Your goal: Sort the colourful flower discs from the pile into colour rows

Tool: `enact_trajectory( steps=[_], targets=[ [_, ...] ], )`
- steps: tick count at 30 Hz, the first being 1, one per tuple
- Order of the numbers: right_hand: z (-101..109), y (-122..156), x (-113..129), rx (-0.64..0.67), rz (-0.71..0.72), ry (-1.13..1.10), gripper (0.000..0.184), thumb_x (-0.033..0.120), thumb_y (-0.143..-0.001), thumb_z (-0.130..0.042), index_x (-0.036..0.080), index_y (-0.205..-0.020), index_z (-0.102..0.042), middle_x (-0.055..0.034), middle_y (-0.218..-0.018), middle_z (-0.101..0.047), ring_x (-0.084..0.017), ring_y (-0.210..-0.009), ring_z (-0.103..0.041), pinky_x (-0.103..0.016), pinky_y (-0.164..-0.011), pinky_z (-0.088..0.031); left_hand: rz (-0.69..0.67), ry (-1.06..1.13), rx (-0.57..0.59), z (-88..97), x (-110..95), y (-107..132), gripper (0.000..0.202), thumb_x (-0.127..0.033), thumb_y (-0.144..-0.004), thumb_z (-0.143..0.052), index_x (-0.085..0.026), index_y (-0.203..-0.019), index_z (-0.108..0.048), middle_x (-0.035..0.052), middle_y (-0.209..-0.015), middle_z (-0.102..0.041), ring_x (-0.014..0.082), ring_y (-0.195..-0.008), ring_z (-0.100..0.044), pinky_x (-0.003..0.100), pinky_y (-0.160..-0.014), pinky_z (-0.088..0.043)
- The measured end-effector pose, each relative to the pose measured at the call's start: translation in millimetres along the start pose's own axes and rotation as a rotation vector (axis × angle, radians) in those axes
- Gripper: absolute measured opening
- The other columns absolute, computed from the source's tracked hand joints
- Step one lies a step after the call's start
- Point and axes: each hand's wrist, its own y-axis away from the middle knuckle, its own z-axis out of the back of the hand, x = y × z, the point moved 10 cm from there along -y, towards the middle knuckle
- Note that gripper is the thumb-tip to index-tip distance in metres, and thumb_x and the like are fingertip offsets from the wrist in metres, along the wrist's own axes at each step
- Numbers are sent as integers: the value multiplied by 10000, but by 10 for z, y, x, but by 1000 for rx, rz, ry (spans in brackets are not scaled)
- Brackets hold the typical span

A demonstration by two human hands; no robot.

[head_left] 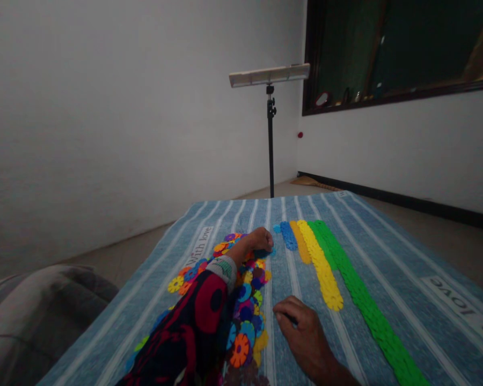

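Note:
My left hand [261, 239] reaches over the far end of a pile of mixed flower-shaped plastic discs [240, 349]. Its fingers are closed on a light blue disc [273, 251], which shows only in part at the fingertips. My right hand [300, 324] rests low on the striped cloth with fingers curled in; nothing shows in them. Right of the left hand lie overlapping rows of discs: a short blue row [288, 236], an orange row [301, 244], a longer yellow row [320, 265] and long green rows [370, 308]. One light blue disc [277, 228] lies beside the blue row's far end.
A blue and white striped cloth [386, 257] covers the table. Beyond its far edge stands a black stand [271, 145] with a flat panel on top. Grey checked fabric [44, 316] is at the lower left. A broom [312, 183] lies on the floor by the wall.

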Motion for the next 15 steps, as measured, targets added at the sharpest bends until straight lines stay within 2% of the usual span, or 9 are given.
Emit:
enact_trajectory(
  steps=[5, 9, 15],
  targets=[
    [2, -6, -6, -7, 4, -10, 250, 134, -838, -505, 198, -794, -743, -38, -777, -679, -156, -759, -652, -240, -714, -482, 41, 84, -192, 156, 48, -184, 47, -128, -622, -699, -120, -655, -667, 1, -563, -615, 109, -516, -556, 225, -527, -449],
    [10, -14, 9, -17, 23, -11, 233, 125, -834, -513, 187, -787, -733, -41, -773, -677, -153, -754, -654, -230, -711, -479, 68, 99, -350, 216, 39, -334, 71, -129, -664, -673, -113, -730, -696, 27, -632, -657, 120, -574, -591, 212, -539, -442],
    [-11, -13, -11, -3, 20, 1, 238, 112, -827, -508, 185, -788, -732, -44, -774, -678, -154, -765, -654, -230, -714, -474, 104, 62, -447, 206, 63, -455, 151, -84, -669, -629, -103, -779, -730, 52, -686, -696, 145, -641, -636, 229, -585, -452]
  ],
)
